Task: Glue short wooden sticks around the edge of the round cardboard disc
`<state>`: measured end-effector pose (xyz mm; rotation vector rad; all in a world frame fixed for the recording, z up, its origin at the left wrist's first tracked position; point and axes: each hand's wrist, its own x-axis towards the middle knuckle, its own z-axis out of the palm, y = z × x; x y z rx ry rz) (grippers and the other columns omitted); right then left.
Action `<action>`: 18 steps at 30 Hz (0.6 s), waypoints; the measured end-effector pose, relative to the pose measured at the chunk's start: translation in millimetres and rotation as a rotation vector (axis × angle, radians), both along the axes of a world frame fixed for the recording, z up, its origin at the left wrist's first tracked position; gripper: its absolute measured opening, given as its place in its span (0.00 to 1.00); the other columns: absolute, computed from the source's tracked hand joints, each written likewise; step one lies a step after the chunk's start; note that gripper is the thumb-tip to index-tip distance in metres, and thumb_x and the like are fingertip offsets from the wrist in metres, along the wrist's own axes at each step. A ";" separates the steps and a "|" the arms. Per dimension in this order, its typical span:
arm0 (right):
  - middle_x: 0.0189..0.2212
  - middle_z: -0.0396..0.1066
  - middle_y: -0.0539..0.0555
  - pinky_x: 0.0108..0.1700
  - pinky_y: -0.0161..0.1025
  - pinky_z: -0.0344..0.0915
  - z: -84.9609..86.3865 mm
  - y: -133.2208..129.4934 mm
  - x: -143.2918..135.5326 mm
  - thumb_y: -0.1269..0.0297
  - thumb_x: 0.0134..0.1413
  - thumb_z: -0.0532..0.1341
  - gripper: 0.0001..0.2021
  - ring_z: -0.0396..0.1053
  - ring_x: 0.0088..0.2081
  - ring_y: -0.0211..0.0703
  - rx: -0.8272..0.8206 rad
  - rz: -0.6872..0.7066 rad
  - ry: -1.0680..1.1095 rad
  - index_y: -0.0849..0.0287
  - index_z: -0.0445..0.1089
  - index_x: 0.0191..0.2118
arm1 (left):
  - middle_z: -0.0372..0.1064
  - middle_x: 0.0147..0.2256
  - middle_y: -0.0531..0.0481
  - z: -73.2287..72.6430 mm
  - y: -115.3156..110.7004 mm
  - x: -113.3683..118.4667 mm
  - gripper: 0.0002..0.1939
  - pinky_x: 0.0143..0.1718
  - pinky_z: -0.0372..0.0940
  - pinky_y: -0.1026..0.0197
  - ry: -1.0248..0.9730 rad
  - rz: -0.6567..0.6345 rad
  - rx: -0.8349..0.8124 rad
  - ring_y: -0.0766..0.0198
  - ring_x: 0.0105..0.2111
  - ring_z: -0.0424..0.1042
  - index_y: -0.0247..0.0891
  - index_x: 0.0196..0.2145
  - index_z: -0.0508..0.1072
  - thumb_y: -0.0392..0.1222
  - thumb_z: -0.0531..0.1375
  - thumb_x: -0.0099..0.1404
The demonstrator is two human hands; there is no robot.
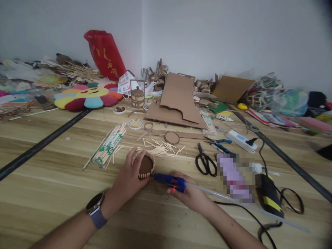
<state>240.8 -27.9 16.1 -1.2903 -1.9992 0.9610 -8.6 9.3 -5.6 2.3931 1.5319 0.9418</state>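
Note:
My left hand [129, 180] grips a small round cardboard basket [145, 166] by its left side; short wooden sticks line the rim all round. In my right hand [190, 193] is a blue hot glue gun [168, 180], its nozzle touching or very near the basket's lower right edge. A long clear glue stick [241, 204] runs out of the gun's back, and a small red light glows on its body. Just behind the basket lie loose cut sticks [163, 148] and a cardboard disc [171, 138].
Wrapped chopsticks [110, 147] lie to the left. Scissors [205, 160], pliers [220, 145], a power strip [241, 141] and a black-and-yellow tool [269, 193] with a cord are at right. Behind stand cardboard sheets [178, 93] and a lidded stick basket [137, 97].

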 end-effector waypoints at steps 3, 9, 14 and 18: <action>0.28 0.64 0.49 0.35 0.37 0.62 0.6 -0.4 -0.3 0.54 0.58 0.63 0.15 0.65 0.31 0.42 -0.007 0.001 0.005 0.54 0.60 0.28 | 0.48 0.66 0.34 0.7 -0.1 -0.3 0.52 0.61 0.64 0.35 -0.008 0.002 -0.013 0.37 0.66 0.58 0.49 0.69 0.48 0.34 0.72 0.55; 0.29 0.65 0.49 0.35 0.37 0.62 -2.2 0.1 0.2 0.54 0.58 0.63 0.14 0.65 0.32 0.42 -0.004 0.014 -0.006 0.54 0.61 0.28 | 0.48 0.66 0.33 0.3 0.6 -1.1 0.51 0.60 0.65 0.35 -0.004 -0.008 -0.008 0.36 0.66 0.58 0.47 0.68 0.49 0.36 0.72 0.55; 0.30 0.67 0.49 0.35 0.36 0.62 -7.0 0.3 1.3 0.55 0.59 0.64 0.13 0.66 0.33 0.42 0.031 0.006 -0.004 0.54 0.62 0.29 | 0.48 0.66 0.33 0.2 0.8 -1.1 0.52 0.60 0.67 0.37 0.002 -0.002 -0.005 0.37 0.65 0.59 0.47 0.68 0.49 0.34 0.72 0.54; 0.30 0.67 0.49 0.36 0.36 0.62 -4.9 -0.1 0.8 0.56 0.59 0.64 0.12 0.67 0.33 0.42 0.021 0.015 -0.002 0.55 0.63 0.29 | 0.48 0.66 0.34 -0.5 0.9 -1.2 0.52 0.60 0.66 0.36 0.000 -0.004 -0.009 0.37 0.66 0.58 0.48 0.68 0.49 0.34 0.72 0.54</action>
